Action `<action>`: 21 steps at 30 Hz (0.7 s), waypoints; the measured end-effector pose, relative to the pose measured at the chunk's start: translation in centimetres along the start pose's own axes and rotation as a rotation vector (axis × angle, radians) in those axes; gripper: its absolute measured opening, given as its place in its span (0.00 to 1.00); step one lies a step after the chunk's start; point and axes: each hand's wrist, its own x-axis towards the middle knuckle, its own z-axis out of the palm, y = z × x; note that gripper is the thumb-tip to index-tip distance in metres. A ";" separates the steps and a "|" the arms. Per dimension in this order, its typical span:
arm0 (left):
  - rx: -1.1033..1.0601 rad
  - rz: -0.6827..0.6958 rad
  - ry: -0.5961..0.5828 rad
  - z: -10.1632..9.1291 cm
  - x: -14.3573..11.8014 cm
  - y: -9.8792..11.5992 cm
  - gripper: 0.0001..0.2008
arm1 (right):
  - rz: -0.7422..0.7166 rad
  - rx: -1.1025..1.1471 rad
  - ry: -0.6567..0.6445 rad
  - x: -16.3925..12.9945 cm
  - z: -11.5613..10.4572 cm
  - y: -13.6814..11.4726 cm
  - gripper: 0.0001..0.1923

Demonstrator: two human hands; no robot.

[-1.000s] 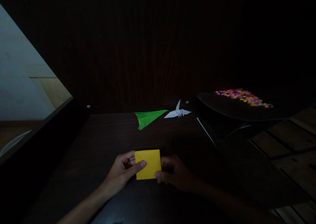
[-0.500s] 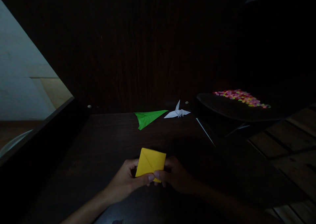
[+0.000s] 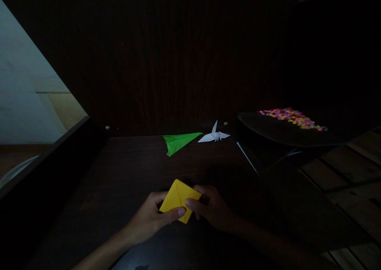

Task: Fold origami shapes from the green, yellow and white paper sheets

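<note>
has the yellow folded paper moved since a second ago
Yes. The yellow folded paper has turned from square-on to corner-up, a diamond, and sits slightly lower, farther from the green paper plane, which stayed put.

Two bare forearms, left hand (image 3: 149, 218), right hand (image 3: 212, 208), no sleeves visible.

Open tabletop ahead of you, clutter along the back and right.

Your left hand (image 3: 150, 216) and right hand (image 3: 212, 208) sit low on the dark table (image 3: 125, 174), with bare surface to your left and straight ahead. At the far edge, the green paper plane (image 3: 178, 141) and the white paper crane (image 3: 214, 135) lie just beside each other against the dark wooden panel (image 3: 178, 63), which closes off the back. To your right, a dark tray (image 3: 268, 129) carrying coloured pieces (image 3: 293, 117) blocks that side.
</note>
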 end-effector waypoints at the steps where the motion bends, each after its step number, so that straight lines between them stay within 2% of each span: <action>1: -0.009 0.003 0.001 0.0 0.0 0.1 0.16 | -0.009 -0.007 -0.002 0.0 0.0 0.0 0.19; 8: -0.014 0.015 0.021 -0.1 0.0 0.3 0.16 | -0.094 -0.082 -0.031 0.0 -0.2 -0.3 0.23; 16: 0.024 -0.037 -0.017 -0.5 -0.1 -0.2 0.18 | -0.124 -0.019 -0.023 0.3 -0.4 0.0 0.17; 21: 0.033 -0.022 0.076 -0.4 0.0 0.0 0.19 | -0.148 -0.100 -0.035 0.2 -0.6 -0.1 0.21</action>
